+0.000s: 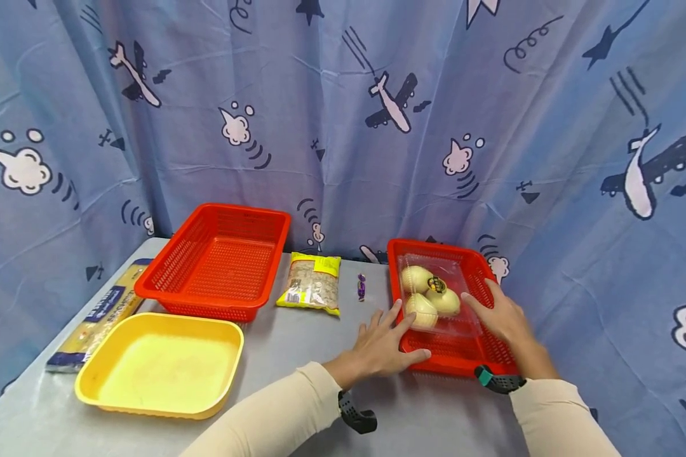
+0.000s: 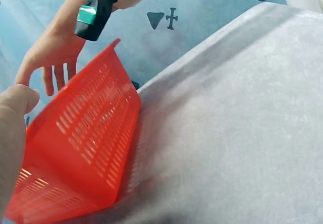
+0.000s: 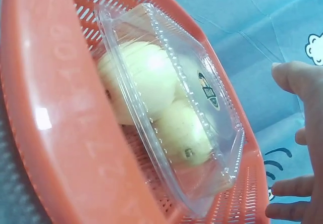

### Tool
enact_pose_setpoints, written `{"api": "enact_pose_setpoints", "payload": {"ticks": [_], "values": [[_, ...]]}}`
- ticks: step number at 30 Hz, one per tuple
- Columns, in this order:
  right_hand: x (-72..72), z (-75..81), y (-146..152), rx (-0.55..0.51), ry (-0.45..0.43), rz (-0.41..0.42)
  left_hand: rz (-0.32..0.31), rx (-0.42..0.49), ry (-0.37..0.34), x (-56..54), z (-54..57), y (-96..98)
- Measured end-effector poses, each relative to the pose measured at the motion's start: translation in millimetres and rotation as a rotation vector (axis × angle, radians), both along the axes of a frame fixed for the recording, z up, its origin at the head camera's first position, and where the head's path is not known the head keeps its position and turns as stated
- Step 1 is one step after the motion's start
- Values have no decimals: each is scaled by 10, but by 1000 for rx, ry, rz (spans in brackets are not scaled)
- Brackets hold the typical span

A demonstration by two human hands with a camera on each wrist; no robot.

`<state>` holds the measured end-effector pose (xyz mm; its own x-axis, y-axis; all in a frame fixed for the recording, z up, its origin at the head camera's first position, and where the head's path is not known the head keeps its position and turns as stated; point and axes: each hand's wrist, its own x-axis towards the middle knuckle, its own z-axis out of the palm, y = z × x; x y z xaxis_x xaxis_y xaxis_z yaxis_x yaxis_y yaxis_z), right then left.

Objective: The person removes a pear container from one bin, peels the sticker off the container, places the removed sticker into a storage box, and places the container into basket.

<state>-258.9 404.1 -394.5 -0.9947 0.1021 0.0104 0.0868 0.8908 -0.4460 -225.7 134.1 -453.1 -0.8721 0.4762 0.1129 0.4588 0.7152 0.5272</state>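
Observation:
A clear plastic clamshell box (image 1: 460,284) lies in the right red basket (image 1: 451,363), tilted against its side in the right wrist view. Three round, pale yellow fruits (image 3: 144,77) show inside it, under a black and yellow label (image 1: 437,285). My left hand (image 1: 374,348) is at the basket's front left corner, fingers spread and fingertips overlapping the rim and the box's edge. Over the basket's right side is my right hand (image 1: 505,320), its thumb toward the box and its fingers extended past the rim. Neither hand is curled round anything.
To the left stand another red basket (image 1: 228,266) and a yellow tray (image 1: 160,362). A long pasta packet (image 1: 105,311) lies beside them. Between the baskets are a yellow-edged bag (image 1: 312,284) and a small purple wrapped candy (image 1: 361,287). A patterned curtain (image 1: 331,127) hangs behind the table.

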Motion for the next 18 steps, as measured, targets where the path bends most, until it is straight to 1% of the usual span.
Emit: {"api": "enact_pose_setpoints", "payload": {"ticks": [3,7,11,14,18], "values": [[-19,-33,-17,-28,-23,-11,-3,-17,19,3,-61,-8],[-53,-74,-24,-50,-58,-26,-9,-19,38,-6,-116,-15],[-88,-111,-31,-73,-94,-38,-25,-25,37,-16,-121,-19],[-112,-142,-31,-111,-119,-48,-32,-33,30,-19,-127,-9],[-137,-189,-26,-158,-154,-63,-29,-28,18,-14,-152,12]]}}
